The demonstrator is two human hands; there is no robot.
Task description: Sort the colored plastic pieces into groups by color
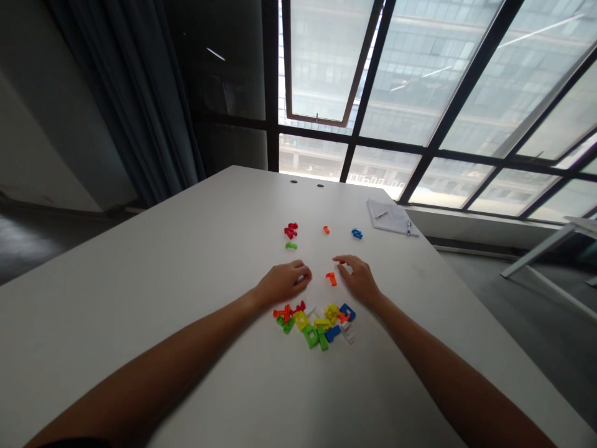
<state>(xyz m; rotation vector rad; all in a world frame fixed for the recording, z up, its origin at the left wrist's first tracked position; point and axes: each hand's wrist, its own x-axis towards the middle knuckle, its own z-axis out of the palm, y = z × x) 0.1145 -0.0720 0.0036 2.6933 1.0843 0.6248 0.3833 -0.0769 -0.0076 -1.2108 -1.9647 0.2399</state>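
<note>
My left hand (283,283) is over the white table (209,249) with its fingers curled inward. Whatever it may hold is hidden. My right hand (361,279) has thumb and fingers apart and holds nothing visible. Just left of its fingertips lies an orange plastic piece (331,279). Nearer to me is a loose pile of colourful plastic pieces, among them a green square one with a hole (311,336), a yellow one (301,320) and a blue one (333,333). Beyond my hands sit red pieces (291,231), a green piece (291,246), a small orange piece (326,229) and blue pieces (357,234).
Paper sheets (394,218) with a pen (381,214) and a marker (409,228) lie at the table's far right. Two dark round inserts (320,185) sit near the far edge. Large windows stand behind, and a dark curtain (135,93) hangs at left.
</note>
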